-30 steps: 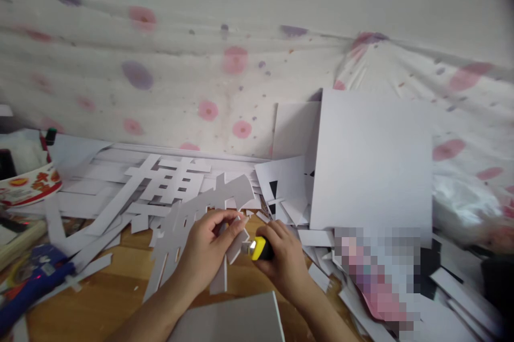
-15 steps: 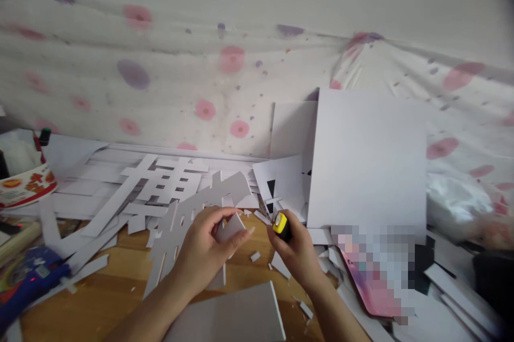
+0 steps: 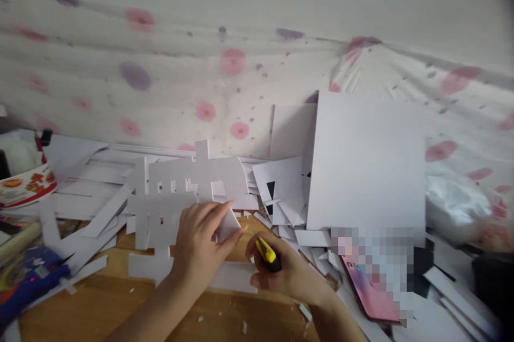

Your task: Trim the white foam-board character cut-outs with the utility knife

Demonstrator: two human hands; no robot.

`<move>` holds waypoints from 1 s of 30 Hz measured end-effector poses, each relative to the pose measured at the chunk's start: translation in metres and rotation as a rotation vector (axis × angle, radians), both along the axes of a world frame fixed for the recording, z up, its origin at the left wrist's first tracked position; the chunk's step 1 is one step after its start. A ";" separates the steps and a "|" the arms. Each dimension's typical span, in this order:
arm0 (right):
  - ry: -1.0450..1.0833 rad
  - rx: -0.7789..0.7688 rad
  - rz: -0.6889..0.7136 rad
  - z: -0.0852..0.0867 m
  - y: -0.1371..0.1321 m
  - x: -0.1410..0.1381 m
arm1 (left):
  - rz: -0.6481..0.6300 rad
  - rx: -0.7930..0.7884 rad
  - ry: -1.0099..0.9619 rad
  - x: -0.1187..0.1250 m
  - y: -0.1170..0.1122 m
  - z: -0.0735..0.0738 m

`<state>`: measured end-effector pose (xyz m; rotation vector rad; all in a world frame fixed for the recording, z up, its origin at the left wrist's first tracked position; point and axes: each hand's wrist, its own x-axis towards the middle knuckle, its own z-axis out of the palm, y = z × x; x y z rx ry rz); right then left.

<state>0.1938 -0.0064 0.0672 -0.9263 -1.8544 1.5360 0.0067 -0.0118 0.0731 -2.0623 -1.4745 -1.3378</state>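
Note:
My left hand (image 3: 196,243) pinches an edge of a white foam board cut-out (image 3: 180,171) between thumb and fingers. The cut-out has small window-like holes, a tab sticking up at the top and crossing strips. Part of it is hidden behind my hand and wrist. A flat white strip (image 3: 235,276) extends below and right of that hand, over the wood. My right hand (image 3: 287,270) is closed around a yellow and black utility knife (image 3: 265,251), just right of the cut-out. The knife's blade cannot be made out.
White board offcuts (image 3: 100,192) cover the left and back of the wooden table (image 3: 160,315). A large white board (image 3: 369,160) leans upright behind a pink phone (image 3: 375,288), partly pixelated. A blue tool (image 3: 38,283) and a red-and-white tub (image 3: 28,184) stand at left.
The cut-out has turned from a slanted position to a more level one, facing me. My right hand has shifted down and left with the knife, its fingers curling further round.

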 end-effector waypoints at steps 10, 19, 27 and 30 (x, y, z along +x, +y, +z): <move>0.033 0.083 -0.187 -0.025 0.007 -0.013 | -0.050 -0.078 -0.070 -0.008 0.010 -0.009; 0.151 0.101 -0.349 -0.019 0.014 -0.005 | -0.441 -0.374 0.115 0.009 -0.004 -0.011; 0.131 0.209 -0.283 -0.016 0.012 0.001 | -0.355 -0.160 0.132 0.017 -0.002 -0.021; 0.117 0.243 -0.270 -0.010 0.013 0.008 | -0.309 -0.004 0.103 0.015 -0.003 -0.020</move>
